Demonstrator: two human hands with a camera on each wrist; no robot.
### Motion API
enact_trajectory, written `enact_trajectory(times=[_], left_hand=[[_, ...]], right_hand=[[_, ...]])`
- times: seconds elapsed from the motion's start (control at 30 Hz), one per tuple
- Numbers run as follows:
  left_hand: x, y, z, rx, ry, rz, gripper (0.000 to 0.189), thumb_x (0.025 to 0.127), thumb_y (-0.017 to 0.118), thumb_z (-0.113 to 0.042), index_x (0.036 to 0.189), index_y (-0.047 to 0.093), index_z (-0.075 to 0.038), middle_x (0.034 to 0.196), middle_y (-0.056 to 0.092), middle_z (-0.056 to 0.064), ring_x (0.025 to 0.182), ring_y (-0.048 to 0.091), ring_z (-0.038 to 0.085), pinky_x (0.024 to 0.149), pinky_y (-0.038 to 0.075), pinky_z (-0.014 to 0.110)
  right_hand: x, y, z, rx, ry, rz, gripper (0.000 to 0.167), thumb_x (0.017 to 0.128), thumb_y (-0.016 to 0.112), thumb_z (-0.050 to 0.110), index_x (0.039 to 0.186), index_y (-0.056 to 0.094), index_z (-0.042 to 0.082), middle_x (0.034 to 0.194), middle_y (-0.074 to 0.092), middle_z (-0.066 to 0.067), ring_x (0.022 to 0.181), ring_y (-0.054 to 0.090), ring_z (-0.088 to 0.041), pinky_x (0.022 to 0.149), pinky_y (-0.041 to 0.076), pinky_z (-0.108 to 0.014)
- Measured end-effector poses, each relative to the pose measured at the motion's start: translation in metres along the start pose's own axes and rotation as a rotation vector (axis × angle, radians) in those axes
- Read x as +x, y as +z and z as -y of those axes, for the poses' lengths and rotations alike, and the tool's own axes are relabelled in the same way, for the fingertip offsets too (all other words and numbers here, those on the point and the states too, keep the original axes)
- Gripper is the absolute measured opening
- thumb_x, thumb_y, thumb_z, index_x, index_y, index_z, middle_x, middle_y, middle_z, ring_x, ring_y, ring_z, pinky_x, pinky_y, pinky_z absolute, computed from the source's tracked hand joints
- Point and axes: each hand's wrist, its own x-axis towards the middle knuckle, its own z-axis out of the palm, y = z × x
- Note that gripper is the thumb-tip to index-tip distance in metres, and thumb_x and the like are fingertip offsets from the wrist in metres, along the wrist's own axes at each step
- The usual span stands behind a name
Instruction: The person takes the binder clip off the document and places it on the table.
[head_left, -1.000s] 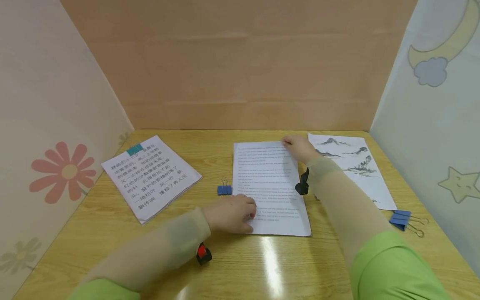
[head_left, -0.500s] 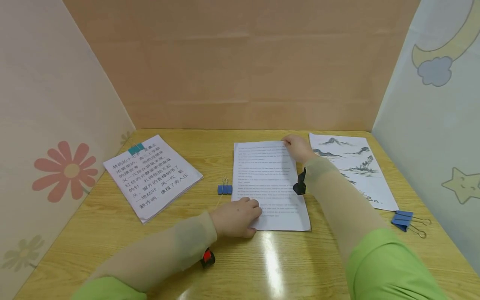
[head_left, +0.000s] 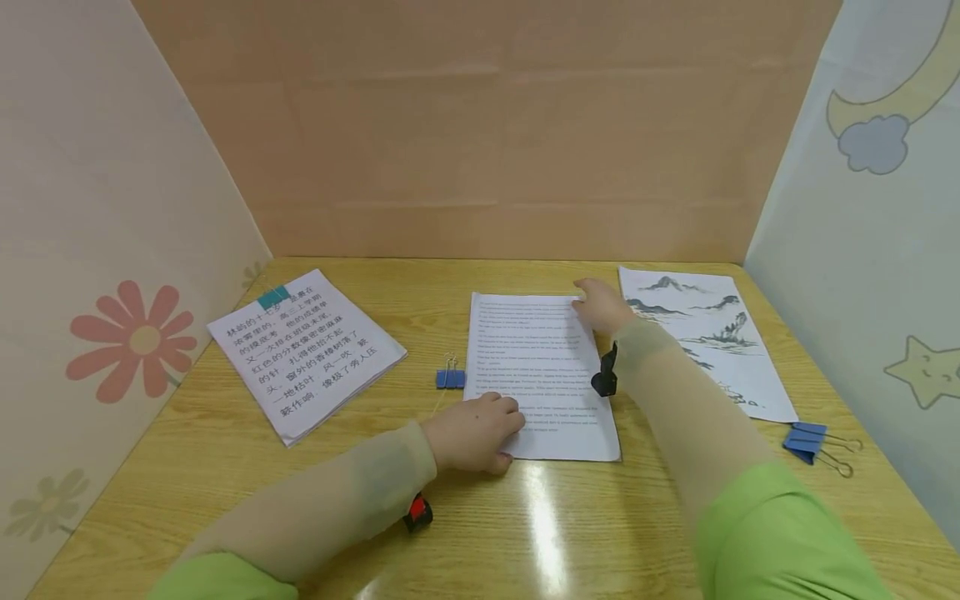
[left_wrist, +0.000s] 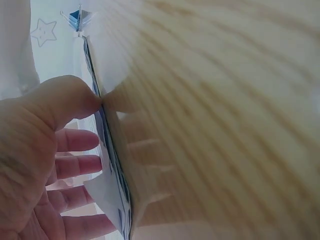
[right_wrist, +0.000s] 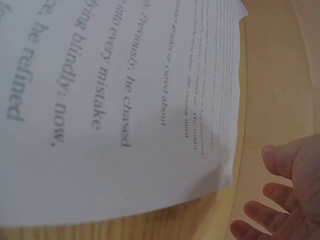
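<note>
At one printed stack, two hands are loosely spread, the left touching it.

Over on the left of the wooden table, a stack of pages lies at a slant, covered in Chinese characters, with a teal clip biting its far edge. Across to the right, there's a painting, ink mountains on white paper, and a blue clip sits right by its near corner, wire handles out. Brown panel along the back! Left wall: a red flower and a paler flower. Right wall: yellow moon, grey-blue cloud, smiling star below.
</note>
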Motion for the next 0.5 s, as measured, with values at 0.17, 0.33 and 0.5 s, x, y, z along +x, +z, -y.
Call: enact_trajectory(times=[0.17, 0.33, 0.5], left_hand=[[0.002, 0.000, 0.003, -0.012, -0.009, -0.004, 0.037, 0.083, 0.070, -0.036, 0.112, 0.060, -0.016, 0.105, 0.055, -0.005, 0.092, 0.049, 0.014, 0.080, 0.044, 0.027], [0.006, 0.000, 0.009, -0.018, -0.016, -0.010, 0.037, 0.084, 0.069, -0.036, 0.113, 0.060, -0.015, 0.107, 0.056, -0.004, 0.093, 0.049, 0.015, 0.082, 0.045, 0.028], [0.011, -0.003, 0.014, -0.025, -0.025, -0.001, 0.039, 0.085, 0.069, -0.037, 0.115, 0.061, -0.014, 0.112, 0.057, -0.003, 0.097, 0.051, 0.015, 0.084, 0.047, 0.028]], right_hand=[[-0.021, -0.005, 0.017, -0.122, -0.091, 0.015, 0.044, 0.101, 0.048, 0.017, 0.141, 0.044, 0.000, 0.142, 0.043, -0.024, 0.132, 0.037, -0.041, 0.106, 0.031, -0.056], [-0.054, 0.002, 0.043, -0.273, -0.214, 0.079, 0.036, 0.099, 0.055, 0.019, 0.130, 0.058, 0.004, 0.131, 0.057, -0.018, 0.122, 0.051, -0.036, 0.099, 0.041, -0.052], [-0.096, 0.020, 0.064, -0.425, -0.371, 0.130, 0.025, 0.096, 0.059, 0.022, 0.118, 0.067, 0.010, 0.112, 0.066, -0.008, 0.103, 0.063, -0.027, 0.084, 0.051, -0.043]])
